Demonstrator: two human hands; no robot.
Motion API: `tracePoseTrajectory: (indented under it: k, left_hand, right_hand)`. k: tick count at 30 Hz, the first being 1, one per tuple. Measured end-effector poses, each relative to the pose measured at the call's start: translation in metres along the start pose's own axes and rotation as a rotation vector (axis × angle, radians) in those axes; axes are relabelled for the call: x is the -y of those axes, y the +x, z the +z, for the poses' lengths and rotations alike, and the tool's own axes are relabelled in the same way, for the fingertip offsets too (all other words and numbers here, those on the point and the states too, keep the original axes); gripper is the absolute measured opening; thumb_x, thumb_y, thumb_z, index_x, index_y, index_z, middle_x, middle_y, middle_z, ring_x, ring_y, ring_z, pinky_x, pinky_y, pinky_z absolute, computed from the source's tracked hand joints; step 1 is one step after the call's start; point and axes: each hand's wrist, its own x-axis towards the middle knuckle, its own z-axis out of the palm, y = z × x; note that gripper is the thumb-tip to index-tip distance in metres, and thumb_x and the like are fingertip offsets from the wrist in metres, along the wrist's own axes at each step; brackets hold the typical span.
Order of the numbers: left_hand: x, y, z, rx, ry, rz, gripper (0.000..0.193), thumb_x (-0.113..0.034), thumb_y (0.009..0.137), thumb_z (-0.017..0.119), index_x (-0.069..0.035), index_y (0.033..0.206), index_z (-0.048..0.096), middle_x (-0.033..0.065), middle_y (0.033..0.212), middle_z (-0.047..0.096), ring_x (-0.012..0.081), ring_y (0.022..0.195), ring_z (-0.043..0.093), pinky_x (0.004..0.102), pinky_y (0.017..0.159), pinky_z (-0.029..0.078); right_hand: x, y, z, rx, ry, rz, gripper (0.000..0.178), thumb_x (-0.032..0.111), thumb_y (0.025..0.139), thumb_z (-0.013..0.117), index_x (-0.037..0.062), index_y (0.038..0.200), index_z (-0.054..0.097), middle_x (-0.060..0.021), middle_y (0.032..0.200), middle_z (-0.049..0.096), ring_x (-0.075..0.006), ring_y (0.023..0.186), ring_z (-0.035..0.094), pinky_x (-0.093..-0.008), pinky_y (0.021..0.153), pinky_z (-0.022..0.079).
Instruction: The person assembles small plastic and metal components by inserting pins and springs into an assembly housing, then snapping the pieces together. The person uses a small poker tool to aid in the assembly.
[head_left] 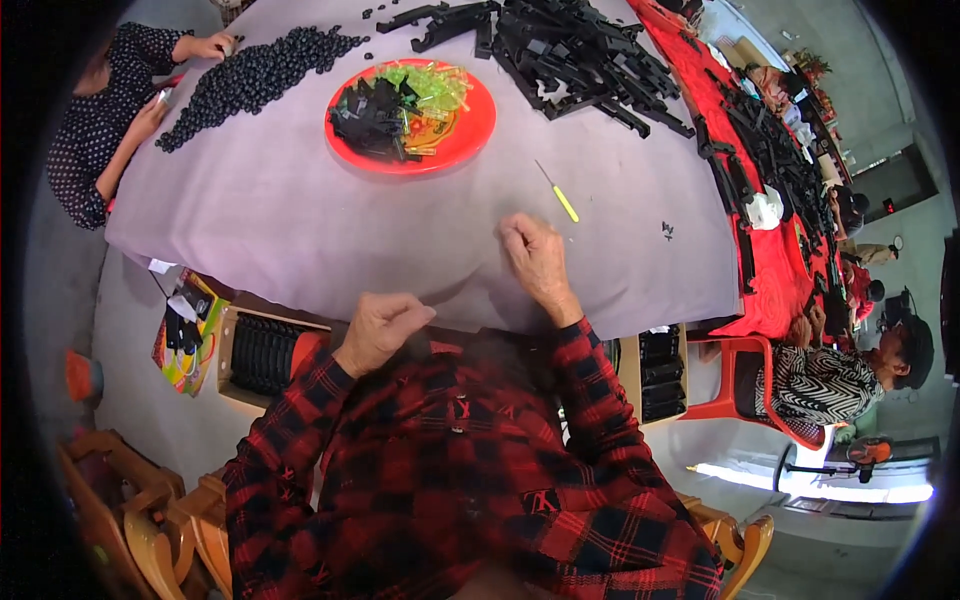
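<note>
Yellow-handled, a thin tool (564,202) is lying on the pale cloth (300,220), just beyond your right hand (537,258), which is resting in a loose fist. Your left hand (380,329) is hovering half curled near the cloth's edge. I can't tell whether either is holding anything.

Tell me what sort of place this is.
Probably a small hand-assembly workshop, perhaps in a home: the cloth-covered table bears a heap of long black parts, a red plate of small pieces, and a thin yellow-handled tool.
</note>
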Motion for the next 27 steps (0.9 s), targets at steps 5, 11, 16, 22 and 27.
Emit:
tracePoseTrajectory:
  k: [5, 11, 16, 22, 27]
  left_hand:
    - [0.005, -0.002, 0.000, -0.112, -0.071, -0.041, 0.018, -0.014, 0.090, 0.066, 0.002, 0.082, 0.070, -0.0031, 0.066, 0.059, 0.0025, 0.066, 0.049, 0.0228, 0.057, 0.039]
    - [0.001, -0.004, 0.000, -0.082, -0.064, -0.122, 0.016, -0.014, 0.090, 0.067, 0.001, 0.083, 0.068, -0.0065, 0.067, 0.056, 0.0018, 0.066, 0.047, 0.0207, 0.058, 0.038]
    - [0.007, -0.006, -0.001, -0.101, -0.107, -0.170, 0.014, -0.014, 0.090, 0.068, -0.001, 0.083, 0.068, -0.0094, 0.064, 0.050, 0.0002, 0.062, 0.042, 0.0208, 0.054, 0.034]
    - [0.018, -0.002, -0.005, -0.131, -0.077, -0.188, 0.014, -0.012, 0.090, 0.068, -0.001, 0.082, 0.067, -0.0103, 0.061, 0.046, -0.0010, 0.058, 0.038, 0.0198, 0.050, 0.030]
    - [0.012, 0.004, -0.002, -0.149, -0.051, -0.168, 0.013, -0.011, 0.088, 0.069, -0.001, 0.080, 0.066, -0.0098, 0.057, 0.042, -0.0005, 0.055, 0.035, 0.0211, 0.047, 0.027]
  right_hand:
    - [0.003, 0.002, -0.006, 0.017, 0.395, 0.343, 0.008, 0.010, 0.093, 0.058, 0.0040, 0.093, 0.064, -0.0023, 0.070, 0.060, -0.0112, 0.068, 0.056, -0.0285, 0.063, 0.045]
    - [-0.018, 0.041, -0.035, -0.148, 0.446, 0.172, 0.011, 0.010, 0.094, 0.060, 0.0045, 0.103, 0.061, 0.0057, 0.077, 0.057, -0.0051, 0.067, 0.049, -0.0219, 0.060, 0.041]
    - [-0.043, 0.107, -0.055, -0.143, -0.045, 0.080, 0.030, 0.013, 0.087, 0.068, 0.0063, 0.115, 0.059, -0.0024, 0.080, 0.064, -0.0110, 0.074, 0.058, -0.0261, 0.069, 0.048]
    - [-0.100, 0.181, -0.060, -0.012, -0.422, 0.138, 0.053, 0.029, 0.082, 0.071, 0.0050, 0.127, 0.056, -0.0158, 0.098, 0.070, -0.0297, 0.087, 0.069, -0.0389, 0.077, 0.054]
    - [-0.143, 0.216, -0.057, 0.016, -0.584, 0.129, 0.051, 0.049, 0.096, 0.048, 0.0086, 0.127, 0.058, -0.0214, 0.098, 0.070, -0.0421, 0.097, 0.065, -0.0470, 0.087, 0.049]
